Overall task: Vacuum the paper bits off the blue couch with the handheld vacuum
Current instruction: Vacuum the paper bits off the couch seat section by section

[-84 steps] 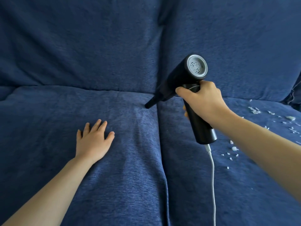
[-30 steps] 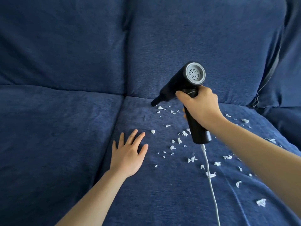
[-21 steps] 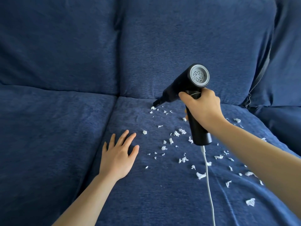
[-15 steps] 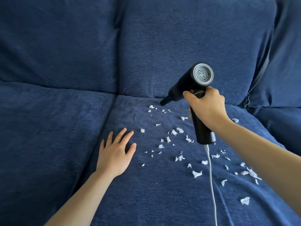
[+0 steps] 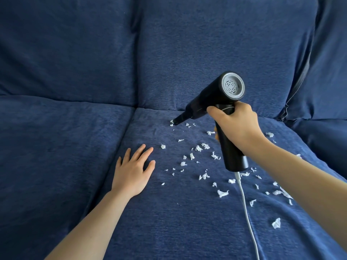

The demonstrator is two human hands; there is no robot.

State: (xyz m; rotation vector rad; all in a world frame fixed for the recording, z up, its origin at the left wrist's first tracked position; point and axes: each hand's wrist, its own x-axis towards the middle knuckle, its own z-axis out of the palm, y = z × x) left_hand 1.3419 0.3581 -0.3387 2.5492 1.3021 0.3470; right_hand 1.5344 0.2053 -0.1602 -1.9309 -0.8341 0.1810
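1. Paper bits (image 5: 199, 148) lie scattered on the blue couch (image 5: 169, 212) seat cushion, between the two hands and out past the right forearm.
2. Risk: the white cable (image 5: 246, 207) trails across the bits below the right hand; dragging it could scatter them. Light scraps may also be pushed along by the nozzle (image 5: 177, 121) instead of being lifted.
3. Right hand (image 5: 236, 126): fingers wrapped fully round the handheld vacuum (image 5: 216, 96) grip, nozzle tip touching the farthest bits.
4. Left hand (image 5: 134, 167): flat, fingers spread, resting on the cushion, holding nothing.
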